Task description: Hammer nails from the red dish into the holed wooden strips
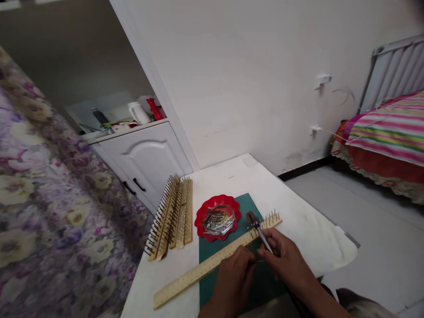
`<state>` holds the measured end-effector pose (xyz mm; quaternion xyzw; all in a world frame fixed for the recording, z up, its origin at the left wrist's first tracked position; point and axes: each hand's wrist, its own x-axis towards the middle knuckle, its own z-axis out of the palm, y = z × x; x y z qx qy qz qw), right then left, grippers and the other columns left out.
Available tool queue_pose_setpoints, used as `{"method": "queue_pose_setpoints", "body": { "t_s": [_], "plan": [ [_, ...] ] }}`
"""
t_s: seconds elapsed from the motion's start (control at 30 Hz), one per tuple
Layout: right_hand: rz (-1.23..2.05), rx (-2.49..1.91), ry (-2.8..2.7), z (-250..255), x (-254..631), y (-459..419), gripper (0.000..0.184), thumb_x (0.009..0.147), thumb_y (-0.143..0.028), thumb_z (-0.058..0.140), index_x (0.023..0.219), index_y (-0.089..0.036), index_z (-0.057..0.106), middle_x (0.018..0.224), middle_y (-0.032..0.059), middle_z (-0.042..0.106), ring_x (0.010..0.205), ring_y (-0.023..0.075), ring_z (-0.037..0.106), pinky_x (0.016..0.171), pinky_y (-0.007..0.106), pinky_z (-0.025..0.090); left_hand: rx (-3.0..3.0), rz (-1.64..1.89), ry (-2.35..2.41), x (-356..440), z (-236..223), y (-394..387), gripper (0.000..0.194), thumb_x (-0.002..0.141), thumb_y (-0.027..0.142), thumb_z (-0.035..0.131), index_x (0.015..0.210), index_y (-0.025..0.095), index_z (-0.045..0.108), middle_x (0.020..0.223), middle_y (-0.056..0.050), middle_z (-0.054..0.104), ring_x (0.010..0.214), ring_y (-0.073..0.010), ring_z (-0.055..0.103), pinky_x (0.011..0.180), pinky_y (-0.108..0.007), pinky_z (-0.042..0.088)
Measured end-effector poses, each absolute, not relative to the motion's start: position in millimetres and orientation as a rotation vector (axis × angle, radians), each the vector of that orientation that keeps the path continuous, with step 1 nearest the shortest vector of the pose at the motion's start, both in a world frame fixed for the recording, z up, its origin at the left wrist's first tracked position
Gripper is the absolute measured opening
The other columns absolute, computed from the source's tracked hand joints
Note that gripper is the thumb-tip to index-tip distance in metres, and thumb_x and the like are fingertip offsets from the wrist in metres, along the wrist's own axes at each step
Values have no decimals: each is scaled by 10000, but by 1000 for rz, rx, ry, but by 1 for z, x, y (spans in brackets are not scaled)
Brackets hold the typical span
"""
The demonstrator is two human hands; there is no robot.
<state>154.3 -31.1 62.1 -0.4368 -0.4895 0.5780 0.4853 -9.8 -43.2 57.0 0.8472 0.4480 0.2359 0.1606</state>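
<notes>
A long wooden strip (198, 271) with rows of small holes lies slantwise over a green cutting mat (212, 251) on a white table (308, 234). Several metal pins stand in its far right end. My left hand (233, 282) rests on the strip's middle, fingers curled in a pinch at the strip. My right hand (288, 260) grips a small hammer (256, 223), whose dark head hovers by the pinned end. A red scalloped dish (202, 216) of loose metal pins sits just beyond the strip.
A stack of pinned wooden strips (172, 216) lies at the table's left. A flowered cloth (49, 212) fills the left side. A white cabinet (145, 159) stands behind; a bed with a striped blanket (387, 128) is at the right, across bare floor.
</notes>
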Motion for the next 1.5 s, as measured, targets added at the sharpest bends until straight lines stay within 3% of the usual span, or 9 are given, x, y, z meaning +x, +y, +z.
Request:
{"method": "queue_pose_setpoints", "body": {
  "t_s": [0.23,0.43,0.7,0.97,1.27,1.5],
  "plan": [
    [1475,-1025,-1183,64,157,-31,200,698,-206,587,885,-192,516,632,-62,529,458,85,457,287,135,308,2364,713,1260,-8,58,-40,133,891,206,413,826,205,529,827,-28,560,753,-132,522,649,-233,369],
    [1506,-978,-1160,63,158,-32,230,703,-183,594,914,-195,503,653,-66,531,442,65,436,288,128,326,2168,887,1280,-4,68,-40,126,850,234,496,750,190,560,746,-14,539,699,-129,500,624,-230,361],
    [1511,-925,-1079,59,161,-29,229,722,-211,612,910,-181,485,649,-82,544,341,8,381,286,119,317,1240,1167,1121,8,53,-35,172,699,298,667,761,161,585,562,39,544,505,-89,500,510,-195,375],
    [1492,-933,-1081,59,157,-30,237,721,-219,614,911,-175,479,610,-84,552,329,16,394,289,125,307,838,1275,1020,26,38,-40,221,618,301,719,735,144,616,576,14,576,519,-90,514,525,-203,382],
    [1370,-1059,-1103,66,163,-31,230,764,-355,578,919,-200,508,678,-60,593,309,26,389,309,164,302,1456,1285,1425,-12,36,-7,198,766,357,586,768,164,630,705,-4,611,689,-147,555,652,-239,420],
    [1396,-1078,-1132,66,164,-32,222,779,-337,558,937,-194,496,670,-55,581,335,32,394,305,158,315,1927,1186,1526,-8,31,8,178,831,272,487,746,179,614,776,-25,607,763,-169,553,707,-267,420]
  ]
}}
